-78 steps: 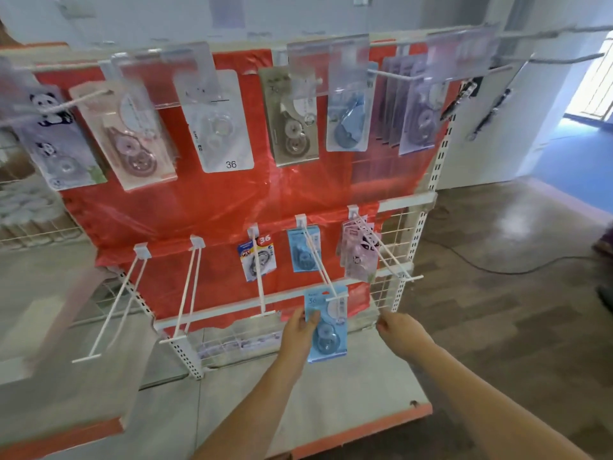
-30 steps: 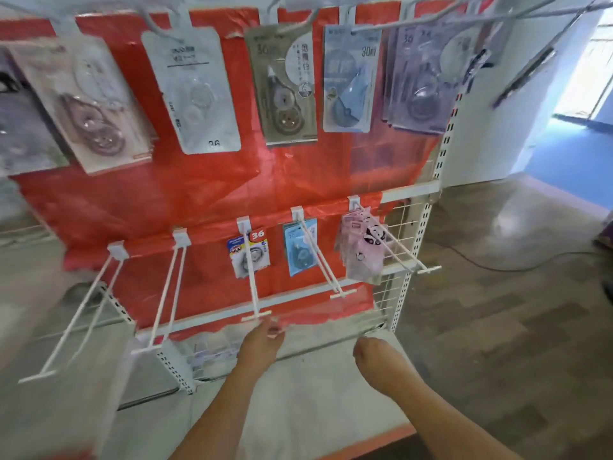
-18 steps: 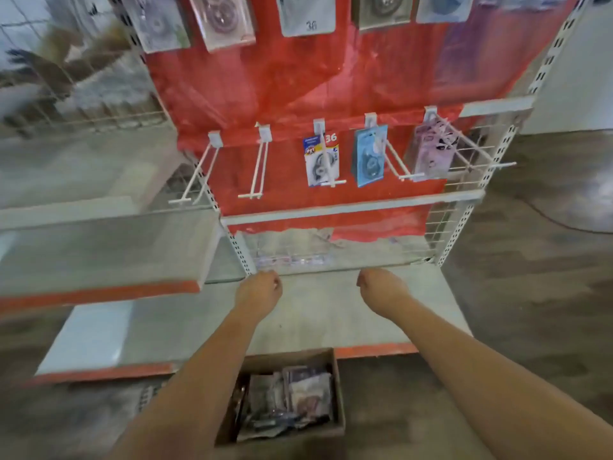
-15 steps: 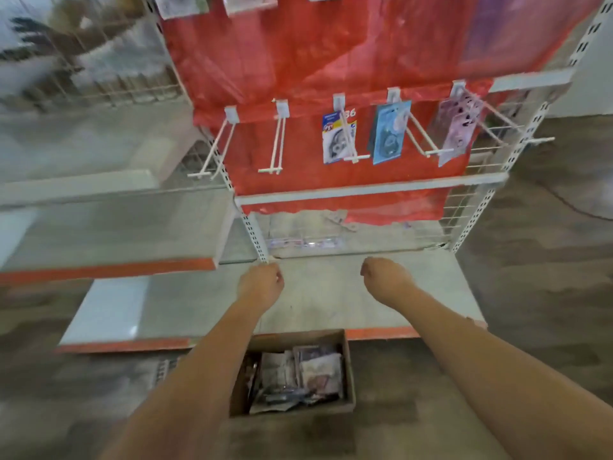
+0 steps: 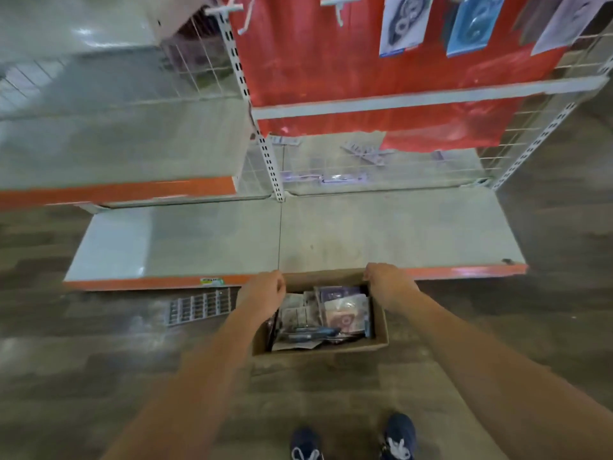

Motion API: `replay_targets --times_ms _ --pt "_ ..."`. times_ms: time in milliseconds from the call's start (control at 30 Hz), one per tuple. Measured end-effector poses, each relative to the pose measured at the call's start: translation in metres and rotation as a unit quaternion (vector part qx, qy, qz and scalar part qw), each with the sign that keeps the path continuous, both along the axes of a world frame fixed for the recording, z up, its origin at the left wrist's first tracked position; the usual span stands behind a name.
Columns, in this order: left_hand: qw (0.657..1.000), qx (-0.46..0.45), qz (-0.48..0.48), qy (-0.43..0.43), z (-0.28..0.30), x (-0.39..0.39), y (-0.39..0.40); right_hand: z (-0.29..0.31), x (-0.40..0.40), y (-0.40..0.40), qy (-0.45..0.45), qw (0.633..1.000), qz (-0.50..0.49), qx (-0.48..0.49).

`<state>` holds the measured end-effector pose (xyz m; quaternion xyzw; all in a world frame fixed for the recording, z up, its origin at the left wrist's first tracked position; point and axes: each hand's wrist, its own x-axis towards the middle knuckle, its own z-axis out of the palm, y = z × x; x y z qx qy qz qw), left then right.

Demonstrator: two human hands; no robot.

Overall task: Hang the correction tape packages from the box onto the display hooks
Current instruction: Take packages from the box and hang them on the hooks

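An open cardboard box [image 5: 326,347] sits on the floor against the bottom shelf's orange edge. It holds several correction tape packages [image 5: 335,315] in a loose pile. My left hand [image 5: 262,293] hovers over the box's left rim and my right hand [image 5: 387,283] over its far right corner. The fingers of both hang loosely curled and hold nothing. Along the top edge, white display hooks [image 5: 340,4] stick out from the red backing. A white package [image 5: 400,24], a blue one [image 5: 471,25] and a pale one [image 5: 564,26] hang there.
The grey bottom shelf [image 5: 365,237] runs wide behind the box, with a perforated white upright [image 5: 269,161] at its middle. A second shelf [image 5: 116,154] juts out at the left. A strip of labels [image 5: 199,307] lies on the wooden floor. My shoes [image 5: 398,436] stand below the box.
The blue package went onto a lower hook and both hands came away empty. My view then dropped from the hooks to the floor, and both hands came down to the box.
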<state>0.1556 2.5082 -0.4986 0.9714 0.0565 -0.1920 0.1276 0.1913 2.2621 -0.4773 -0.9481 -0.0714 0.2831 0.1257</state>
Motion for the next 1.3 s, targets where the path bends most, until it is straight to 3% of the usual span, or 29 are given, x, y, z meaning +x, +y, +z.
replay_targets --times_ms 333,700,933,1300 --pt "0.995 -0.011 0.034 0.089 -0.196 -0.018 0.001 -0.198 -0.013 0.002 0.055 0.996 0.051 -0.042" --pt "0.996 -0.030 0.062 0.053 -0.385 0.052 0.014 -0.386 0.054 0.036 0.051 0.992 0.079 -0.085" --pt "0.993 0.031 0.019 0.111 -0.444 0.078 0.023 -0.442 0.076 0.037 -0.003 0.985 0.131 -0.109" --pt "0.968 0.113 -0.045 0.218 -0.474 0.080 0.012 -0.469 0.078 0.035 0.021 0.991 0.097 -0.087"
